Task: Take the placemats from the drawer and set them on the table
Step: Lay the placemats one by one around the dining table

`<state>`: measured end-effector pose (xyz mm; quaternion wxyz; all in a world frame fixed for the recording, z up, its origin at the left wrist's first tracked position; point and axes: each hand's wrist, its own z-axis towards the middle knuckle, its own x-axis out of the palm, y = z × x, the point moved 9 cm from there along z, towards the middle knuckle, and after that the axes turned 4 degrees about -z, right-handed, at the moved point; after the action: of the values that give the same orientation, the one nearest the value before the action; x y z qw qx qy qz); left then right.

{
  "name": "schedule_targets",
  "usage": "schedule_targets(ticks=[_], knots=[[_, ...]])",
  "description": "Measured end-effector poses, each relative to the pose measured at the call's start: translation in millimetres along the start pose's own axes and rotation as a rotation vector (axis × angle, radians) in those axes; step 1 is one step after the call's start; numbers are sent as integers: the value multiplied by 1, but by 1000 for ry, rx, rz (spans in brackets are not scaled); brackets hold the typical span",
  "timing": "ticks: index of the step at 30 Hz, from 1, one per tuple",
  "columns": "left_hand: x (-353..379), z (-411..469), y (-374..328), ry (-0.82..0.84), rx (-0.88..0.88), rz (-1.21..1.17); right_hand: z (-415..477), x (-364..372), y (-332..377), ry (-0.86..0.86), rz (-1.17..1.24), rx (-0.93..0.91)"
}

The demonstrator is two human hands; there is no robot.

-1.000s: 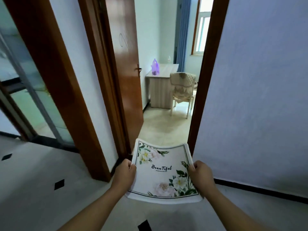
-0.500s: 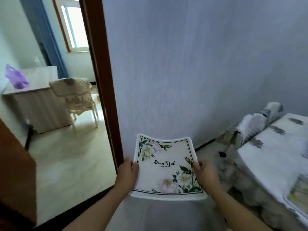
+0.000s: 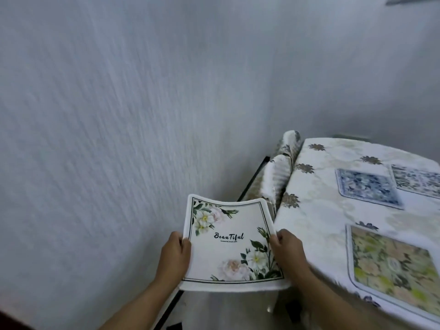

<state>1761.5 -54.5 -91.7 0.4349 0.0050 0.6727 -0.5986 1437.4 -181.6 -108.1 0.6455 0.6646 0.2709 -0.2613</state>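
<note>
- We hold one white floral placemat [image 3: 232,244] out in front of us, off the table, sagging in a shallow curve between our two hands.
- Left hand [image 3: 175,254] is closed on the mat's left edge, thumb on top, fingers under.
- Right hand [image 3: 287,252] is closed on the right edge the same way; what the fingers do underneath is hidden.
- The table [image 3: 328,210], under a pale flowered cloth, lies to our right and slightly ahead. The mat's right edge is just beside the table's near-left corner, not yet over the top as far as we can judge.
- Already lying flat on the cloth: a blue placemat [image 3: 369,188], another blue-patterned one [image 3: 419,181] at the frame's right edge, and a green-and-peach one [image 3: 390,270] nearest us.
- The relation that counts: the open cloth sits right of the mat, between the blue and green mats and the table's left edge. Our right hand is nearer, so we judge it would lead the carry rightward.
- The printed word reads across the mat from hand to hand.
- Covered chairs [image 3: 278,177] stand against the table's left side, beyond the mat; a plain wall [image 3: 119,115] is on our left.
</note>
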Motion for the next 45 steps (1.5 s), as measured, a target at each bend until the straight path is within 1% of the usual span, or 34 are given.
schedule_targets(ticks=[3, 6, 11, 15, 19, 22, 25, 29, 32, 38, 42, 45], knots=[[28, 60, -22, 19, 28, -4, 59, -10, 7, -44, -15, 8], [62, 116, -42, 77, 42, -19, 108, -20, 8, -106, -22, 46], [131, 217, -86, 192, 173, -42, 176, -33, -5, -225, -11, 137], [203, 297, -146, 331, 326, -74, 225, -60, -23, -416, 5, 249], [276, 350, -218, 501, 482, -78, 244, -89, -44, -596, 40, 401], [335, 364, -266, 643, 620, -40, 239, -102, -72, -724, 76, 529], [399, 357, -303, 786, 743, 8, 229, -108, -105, -831, 113, 658], [484, 348, -339, 935, 848, 5, 234, -111, -150, -937, 170, 791], [544, 348, -359, 1010, 924, 36, 253, -107, -181, -979, 206, 863], [647, 361, -373, 1143, 1066, 191, 295, -78, -221, -1016, 301, 1011], [697, 366, -358, 1260, 1095, 281, 305, -45, -229, -1029, 362, 1128], [730, 367, -342, 1366, 1126, 346, 312, -15, -230, -1054, 360, 1229]])
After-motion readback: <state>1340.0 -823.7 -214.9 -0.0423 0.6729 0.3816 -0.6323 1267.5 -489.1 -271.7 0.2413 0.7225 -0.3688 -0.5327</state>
